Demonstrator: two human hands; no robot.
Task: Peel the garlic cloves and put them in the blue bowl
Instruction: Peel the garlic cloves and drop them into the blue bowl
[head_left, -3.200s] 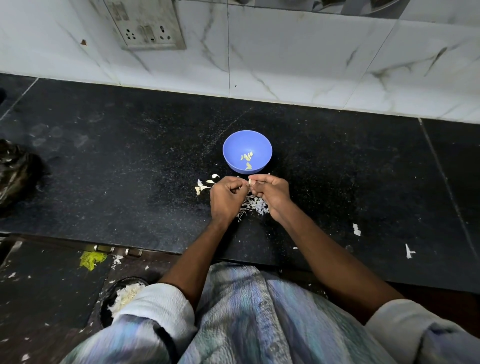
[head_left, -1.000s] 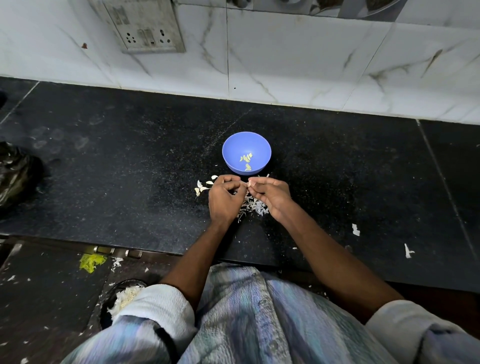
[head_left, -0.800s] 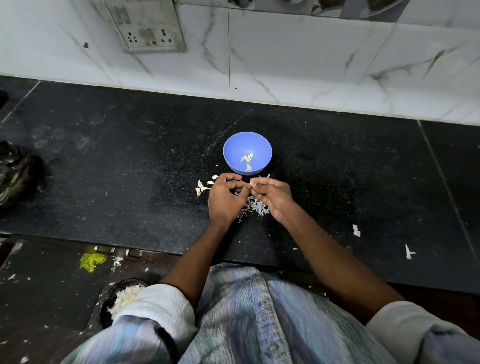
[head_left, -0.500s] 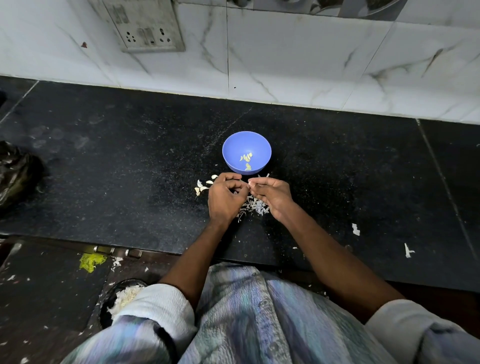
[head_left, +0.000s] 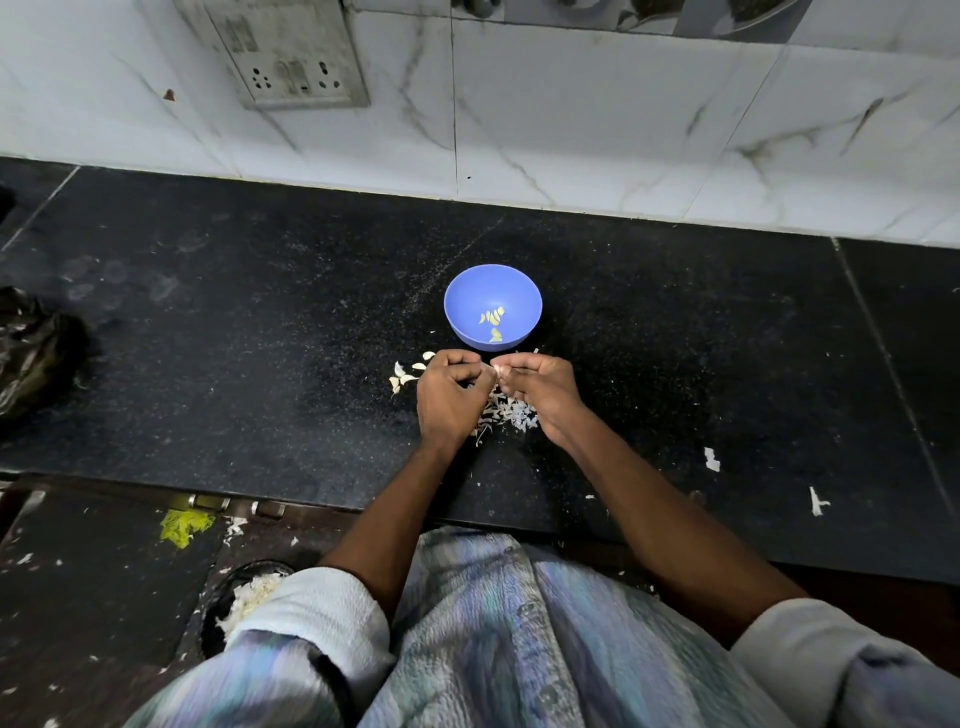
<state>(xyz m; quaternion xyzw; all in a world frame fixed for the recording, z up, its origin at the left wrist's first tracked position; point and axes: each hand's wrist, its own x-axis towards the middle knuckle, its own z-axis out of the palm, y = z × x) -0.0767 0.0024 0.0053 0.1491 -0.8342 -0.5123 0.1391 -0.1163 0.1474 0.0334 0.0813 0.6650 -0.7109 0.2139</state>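
step: mid-peel, both hands working one garlic clove (head_left: 497, 370) just in front of the blue bowl (head_left: 492, 306)
left hand (head_left: 451, 395): grip curled tight, fingertips pinched in toward the clove; looks like the holding side to me
right hand (head_left: 537, 387): grip also closed, thumb and forefinger nipping the pale bit between the hands, can't tell if that's skin or the clove itself, too small
bowl: a few peeled cloves (head_left: 492, 322) sitting in the bottom, lots of room left
unpeeled stash: small bunch of cloves (head_left: 408, 373) on the table just left of the left hand
skins: peel pile (head_left: 505, 413) under and between the wrists
tip: I'd pin the clove firmly with the left and pull the skin off lengthwise from the tip, short tugs so it doesn't shred
tip 2: let skins drop onto the pile, not into the bowl, it's really close
watch: slippery once bare, so keep the drop short
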